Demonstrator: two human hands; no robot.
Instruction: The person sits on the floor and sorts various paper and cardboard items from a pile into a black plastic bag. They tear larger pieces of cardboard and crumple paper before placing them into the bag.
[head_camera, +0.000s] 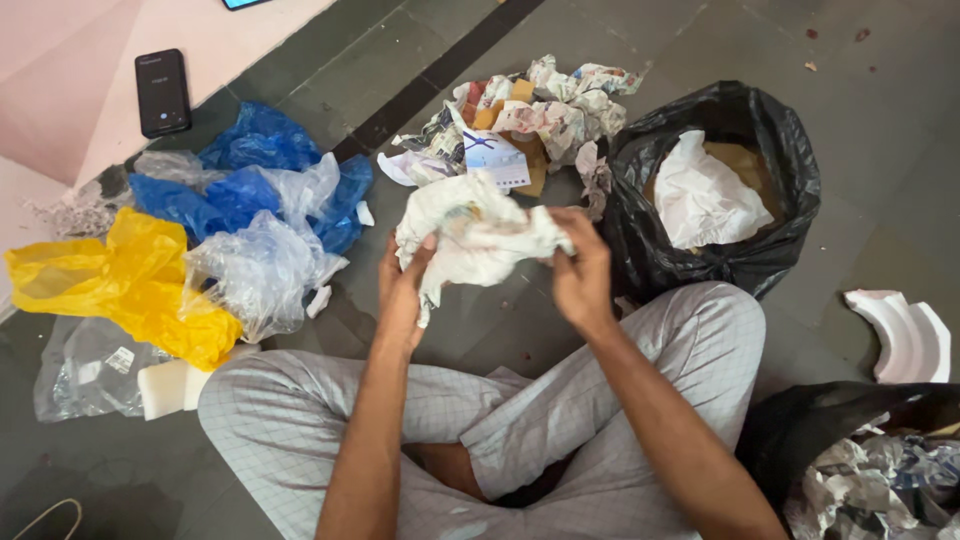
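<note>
Both hands close on a crumpled white paper held above the grey tiled floor: the left hand pinches its lower left edge with thumb and fingers, and the right hand clamps its right end in a firm grip. The person sits cross-legged in pale checked trousers, forearms reaching out over the knees.

At far left, a black phone lies face up on a pale pink surface. Below it, a heap of plastic bags spreads over the floor: a yellow bag at the left edge, blue bags behind it, and clear bags piled just beside the person's left knee. A white foam block lies near that knee, partly under the yellow bag, next to another clear bag.

Beyond the hands, a pile of crumpled printed papers sits on the floor, just past the held paper. To its right, an open black rubbish bag stands near the right knee, holding a crumpled white sheet and some brown card. A curved white foam piece lies at the right edge. At bottom right, a second black bag is full of crumpled paper.
</note>
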